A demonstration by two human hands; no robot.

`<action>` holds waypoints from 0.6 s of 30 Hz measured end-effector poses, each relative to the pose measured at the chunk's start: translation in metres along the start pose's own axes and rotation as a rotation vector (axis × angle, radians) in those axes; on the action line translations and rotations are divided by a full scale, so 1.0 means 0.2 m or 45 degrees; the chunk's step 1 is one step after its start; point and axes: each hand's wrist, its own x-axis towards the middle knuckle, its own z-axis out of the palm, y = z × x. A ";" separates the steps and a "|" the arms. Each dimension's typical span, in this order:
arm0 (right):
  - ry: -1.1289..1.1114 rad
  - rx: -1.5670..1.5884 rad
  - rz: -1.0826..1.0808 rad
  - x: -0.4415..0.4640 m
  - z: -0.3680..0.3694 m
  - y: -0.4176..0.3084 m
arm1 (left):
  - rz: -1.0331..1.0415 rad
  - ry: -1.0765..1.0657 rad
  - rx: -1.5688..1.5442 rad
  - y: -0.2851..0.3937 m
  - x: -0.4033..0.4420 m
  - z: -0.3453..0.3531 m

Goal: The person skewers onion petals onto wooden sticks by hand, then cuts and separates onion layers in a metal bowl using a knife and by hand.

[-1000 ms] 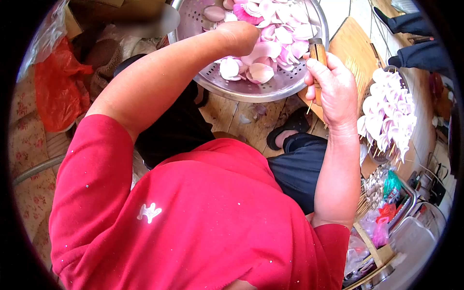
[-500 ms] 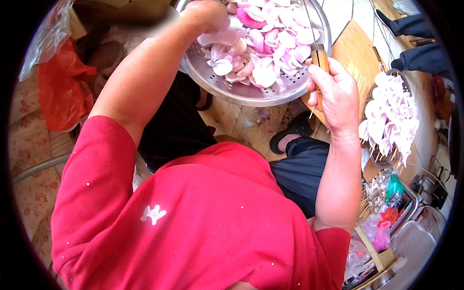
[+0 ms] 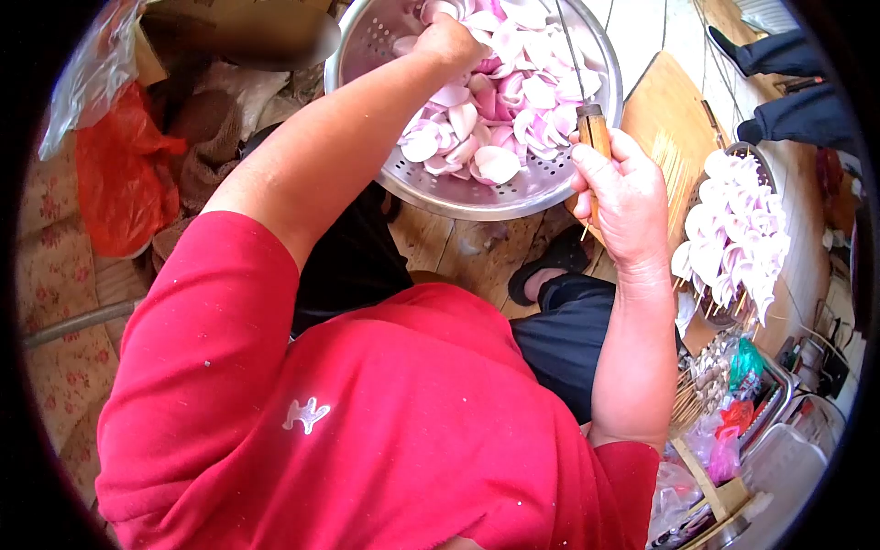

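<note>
The left hand has moved inward, so now onion petals surround it, its grip unclear; the right hand encloses a wooden-handled knife.

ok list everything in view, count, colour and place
colander: 1, silver, top centre
onion pieces: many, pink-white, in colander
wooden-handled tool: 1, brown, in right hand
board: 1, tan, upper right
thin sticks: many, tan, on board
skewered onion pieces: many, pink-white, right
large bag: 1, red, left
clear bag: 1, colourless, upper left
small bags: several, green, red and pink, lower right
clutter: uncountable, mixed, lower right
other person's legs: 2, dark, upper right
shirt: 1, red, bottom centre
own legs: 2, dark-trousered, centre
left hand: 1, bare, over colander
right hand: 1, bare, gripping tool
</note>
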 end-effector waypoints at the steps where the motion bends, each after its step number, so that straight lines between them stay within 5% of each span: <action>1: 0.001 0.001 0.005 0.00 0.00 0.00 | -0.277 0.199 -0.393 0.08 -0.13 -0.12; 2: 0.001 0.003 0.009 0.00 0.00 0.00 | -0.553 0.397 -0.787 0.14 -0.22 -0.21; 4: 0.009 -0.014 0.006 0.00 0.00 -0.01 | -0.504 0.300 -0.863 0.14 -0.25 -0.28; 6: 0.016 -0.030 0.007 -0.01 0.00 -0.01 | -0.423 -0.107 -1.227 0.16 -0.31 -0.35; 10: -0.003 -0.030 -0.009 -0.01 0.00 0.00 | -0.479 0.023 -1.226 0.20 -0.28 -0.30; 13: 0.012 -0.055 -0.003 -0.01 0.00 0.00 | -0.381 -0.167 -0.936 0.23 -0.26 -0.29; 16: 0.030 -0.091 0.002 -0.01 -0.01 0.01 | -0.309 0.157 -0.747 0.24 -0.29 -0.28; 18: 0.034 -0.105 0.005 -0.02 -0.02 0.03 | -0.045 0.015 -0.516 0.22 -0.31 -0.34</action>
